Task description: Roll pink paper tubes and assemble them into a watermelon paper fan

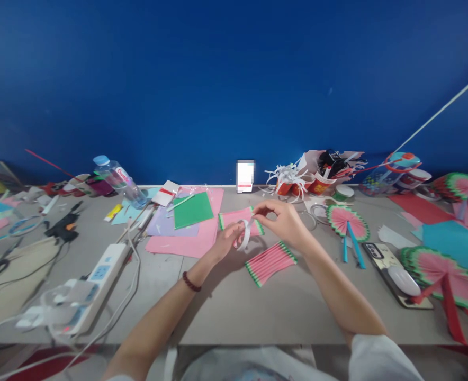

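Observation:
My left hand, with a dark braided band on its wrist, is closed around a roll of white tape above the middle of the table. At the roll's upper right, my right hand pinches the end of the tape strip between thumb and finger. Just below the hands lies a pleated pink paper with green edges. A second pleated paper rests behind them, partly hidden by my left hand and the tape.
Left are pink sheets, a green sheet, a water bottle, a glue gun and a power strip with cables. Right are watermelon paper fans, a phone under a white mouse and paper cups.

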Demonstrator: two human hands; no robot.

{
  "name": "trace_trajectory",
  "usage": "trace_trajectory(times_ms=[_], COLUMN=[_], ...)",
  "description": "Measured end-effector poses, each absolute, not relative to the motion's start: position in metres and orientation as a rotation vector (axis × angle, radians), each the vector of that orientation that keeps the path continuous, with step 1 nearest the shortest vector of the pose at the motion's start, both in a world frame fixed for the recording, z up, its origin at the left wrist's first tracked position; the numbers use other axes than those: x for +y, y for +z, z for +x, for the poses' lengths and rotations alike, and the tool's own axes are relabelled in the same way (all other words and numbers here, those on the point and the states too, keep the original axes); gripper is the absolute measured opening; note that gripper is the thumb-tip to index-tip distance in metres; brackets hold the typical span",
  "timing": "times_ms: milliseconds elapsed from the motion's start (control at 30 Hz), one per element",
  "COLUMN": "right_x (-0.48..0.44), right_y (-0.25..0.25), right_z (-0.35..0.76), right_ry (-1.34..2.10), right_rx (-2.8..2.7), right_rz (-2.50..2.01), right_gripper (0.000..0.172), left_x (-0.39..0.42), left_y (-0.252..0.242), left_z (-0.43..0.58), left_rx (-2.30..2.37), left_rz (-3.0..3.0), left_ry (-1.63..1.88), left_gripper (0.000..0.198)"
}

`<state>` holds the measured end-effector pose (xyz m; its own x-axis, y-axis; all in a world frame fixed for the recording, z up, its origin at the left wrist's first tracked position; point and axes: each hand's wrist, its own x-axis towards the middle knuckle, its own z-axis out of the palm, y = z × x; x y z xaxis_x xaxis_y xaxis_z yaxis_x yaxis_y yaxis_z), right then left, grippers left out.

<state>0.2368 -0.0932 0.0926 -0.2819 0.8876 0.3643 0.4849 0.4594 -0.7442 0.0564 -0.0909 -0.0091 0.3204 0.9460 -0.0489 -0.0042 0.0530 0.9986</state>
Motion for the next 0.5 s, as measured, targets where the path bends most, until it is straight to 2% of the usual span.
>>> trace_trajectory(times_ms=[200,400,500], right_x=[-0.093,-0.093,-0.093], right_y=[0.091,0.082,0.081], right_z=[0.230,0.229,0.229], right_ry=[0.668,0.744,0.870], right_rx=[-1.909,-1.865,-1.827], right_rz=[-1.088,-1.066,-1.013], right_gripper=[0.010,0.014,0.029], left_x=[-0.096,-0.101,-0.098], left_y=[-0.004,0.000,-0.001], left_z=[0.056,0.058,0.056], left_rx=[0.721,0.699,0.640], left_rz=[1.295,1.396,1.420], left_ry=[0.870,0.800,0.815], left_gripper=[0.069,0.065,0.063])
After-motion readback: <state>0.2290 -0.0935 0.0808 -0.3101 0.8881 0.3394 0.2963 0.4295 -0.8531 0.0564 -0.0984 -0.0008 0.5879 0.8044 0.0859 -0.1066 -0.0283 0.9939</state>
